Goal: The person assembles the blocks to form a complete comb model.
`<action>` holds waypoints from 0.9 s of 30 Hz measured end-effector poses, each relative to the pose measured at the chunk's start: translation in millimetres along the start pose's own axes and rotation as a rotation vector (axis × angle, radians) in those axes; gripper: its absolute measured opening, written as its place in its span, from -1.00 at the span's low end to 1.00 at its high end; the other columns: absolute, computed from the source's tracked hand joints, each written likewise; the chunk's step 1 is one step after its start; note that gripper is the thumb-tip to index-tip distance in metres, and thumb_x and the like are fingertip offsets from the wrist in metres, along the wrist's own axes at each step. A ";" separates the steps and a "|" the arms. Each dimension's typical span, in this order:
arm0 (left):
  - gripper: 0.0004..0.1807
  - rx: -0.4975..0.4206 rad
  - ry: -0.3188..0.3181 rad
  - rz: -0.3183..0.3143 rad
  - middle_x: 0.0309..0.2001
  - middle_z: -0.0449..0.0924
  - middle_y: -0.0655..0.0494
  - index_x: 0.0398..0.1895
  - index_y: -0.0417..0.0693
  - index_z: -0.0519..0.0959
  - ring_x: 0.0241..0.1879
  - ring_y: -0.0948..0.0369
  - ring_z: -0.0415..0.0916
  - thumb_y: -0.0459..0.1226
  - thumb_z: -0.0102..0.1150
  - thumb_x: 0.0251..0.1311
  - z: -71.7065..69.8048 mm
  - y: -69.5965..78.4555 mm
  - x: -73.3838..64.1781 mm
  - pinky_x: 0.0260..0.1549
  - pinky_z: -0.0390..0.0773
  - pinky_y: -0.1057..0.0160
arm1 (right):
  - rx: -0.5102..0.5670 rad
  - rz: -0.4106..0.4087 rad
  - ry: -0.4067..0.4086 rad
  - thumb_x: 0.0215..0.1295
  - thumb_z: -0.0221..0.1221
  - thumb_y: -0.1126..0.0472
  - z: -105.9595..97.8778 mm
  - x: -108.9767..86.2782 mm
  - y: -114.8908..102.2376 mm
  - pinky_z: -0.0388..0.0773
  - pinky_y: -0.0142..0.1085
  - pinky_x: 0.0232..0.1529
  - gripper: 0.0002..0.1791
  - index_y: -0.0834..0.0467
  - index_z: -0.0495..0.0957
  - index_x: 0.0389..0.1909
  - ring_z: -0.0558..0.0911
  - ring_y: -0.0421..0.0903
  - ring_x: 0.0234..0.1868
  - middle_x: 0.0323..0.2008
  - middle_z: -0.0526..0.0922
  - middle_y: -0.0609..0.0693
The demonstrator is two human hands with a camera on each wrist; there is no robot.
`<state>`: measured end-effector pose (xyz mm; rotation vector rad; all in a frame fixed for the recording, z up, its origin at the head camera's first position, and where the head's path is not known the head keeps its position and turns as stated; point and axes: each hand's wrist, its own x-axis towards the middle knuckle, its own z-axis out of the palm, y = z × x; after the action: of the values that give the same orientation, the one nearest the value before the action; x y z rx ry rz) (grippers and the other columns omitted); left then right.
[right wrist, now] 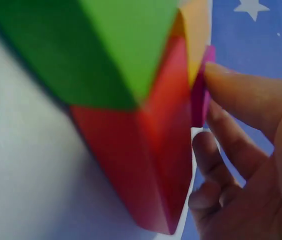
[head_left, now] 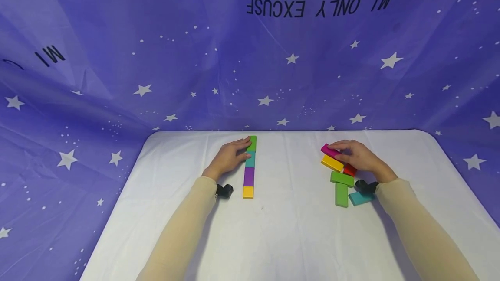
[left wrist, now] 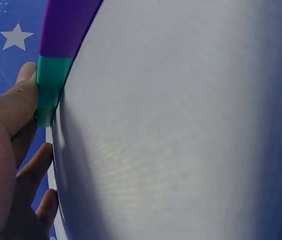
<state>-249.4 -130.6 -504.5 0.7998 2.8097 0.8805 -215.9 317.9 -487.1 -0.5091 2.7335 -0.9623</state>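
Note:
A straight row of blocks lies on the white table. From far to near it runs light green block (head_left: 252, 143), teal block (head_left: 251, 160), purple block (head_left: 248, 177) and yellow block (head_left: 248, 192). My left hand (head_left: 228, 156) touches the row's far end, thumb against the teal block and fingertips at the light green one. Over on the right, my right hand (head_left: 360, 156) pinches a magenta block (head_left: 327, 150) between thumb and fingers. That magenta block (right wrist: 199, 95) shows edge-on in the right wrist view, beyond a red block (right wrist: 131, 165).
Below the right hand lie an orange-yellow block (head_left: 332, 163), the red block (head_left: 349, 170), a crosswise green block (head_left: 343, 179), an upright-lying green block (head_left: 341, 196) and a blue-teal block (head_left: 360, 198). A purple star-print cloth (head_left: 234, 77) hangs behind the table.

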 end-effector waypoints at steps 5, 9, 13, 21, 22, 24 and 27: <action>-0.41 0.000 -0.005 0.003 0.49 0.27 0.13 0.41 -0.08 0.43 0.47 0.08 0.21 -0.09 0.23 0.37 -0.5 -0.8 -0.5 0.47 0.16 0.03 | -0.064 0.102 0.067 0.38 0.27 0.17 7.1 2.2 -8.1 0.63 0.07 0.01 -0.48 0.24 0.51 0.31 0.54 0.23 0.02 0.08 0.60 0.33; -0.41 0.000 -0.007 0.002 0.49 0.27 0.13 0.41 -0.08 0.43 0.47 0.08 0.21 -0.09 0.22 0.38 -1.2 -1.2 -0.8 0.47 0.16 0.03 | -0.095 0.217 0.123 0.34 0.31 0.08 13.1 3.8 -19.6 0.62 -0.26 -0.41 -0.42 0.26 0.50 0.30 0.54 0.11 -0.21 -0.07 0.63 0.29; -0.41 -0.005 -0.005 0.000 0.49 0.27 0.13 0.41 -0.08 0.43 0.47 0.08 0.21 -0.09 0.23 0.37 -1.4 -1.4 -0.8 0.47 0.16 0.03 | -0.108 0.282 0.167 0.32 0.32 0.04 17.9 5.7 -28.5 0.63 -0.25 -0.34 -0.38 0.30 0.49 0.29 0.57 0.13 -0.17 -0.08 0.65 0.29; -0.41 0.000 -0.005 0.007 0.48 0.28 0.13 0.41 -0.08 0.43 0.46 0.08 0.22 -0.09 0.23 0.37 0.2 -2.0 0.5 0.47 0.16 0.04 | -0.105 0.268 0.124 0.30 0.33 0.00 16.1 7.4 -26.7 0.52 0.20 0.14 -0.26 0.32 0.38 0.38 0.53 0.29 0.07 0.11 0.56 0.38; -0.41 0.000 -0.005 0.009 0.48 0.28 0.13 0.41 -0.09 0.43 0.46 0.08 0.22 -0.09 0.23 0.37 0.2 -1.8 0.6 0.47 0.16 0.03 | -0.102 0.251 0.115 0.30 0.33 0.02 15.2 7.4 -25.4 0.46 0.24 0.20 -0.25 0.30 0.36 0.40 0.50 0.32 0.13 0.16 0.52 0.40; -0.41 0.004 -0.003 0.010 0.48 0.28 0.13 0.40 -0.08 0.44 0.46 0.08 0.23 -0.10 0.24 0.37 0.3 -1.8 0.8 0.47 0.17 0.03 | -0.100 0.199 0.092 0.29 0.34 0.08 12.8 7.2 -23.0 0.34 0.30 0.29 -0.24 0.29 0.33 0.43 0.43 0.37 0.23 0.26 0.44 0.42; -0.42 0.008 0.001 0.010 0.48 0.29 0.15 0.40 -0.08 0.44 0.46 0.09 0.23 -0.09 0.23 0.37 0.0 -1.5 0.8 0.47 0.17 0.03 | -0.090 0.118 0.065 0.30 0.32 0.20 10.6 7.8 -20.2 0.24 0.32 0.35 -0.29 0.29 0.33 0.43 0.34 0.40 0.33 0.35 0.36 0.41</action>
<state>-250.8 -131.2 -505.3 0.8148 2.8143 0.8717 -214.9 294.2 -482.9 -0.3327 2.8384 -0.8449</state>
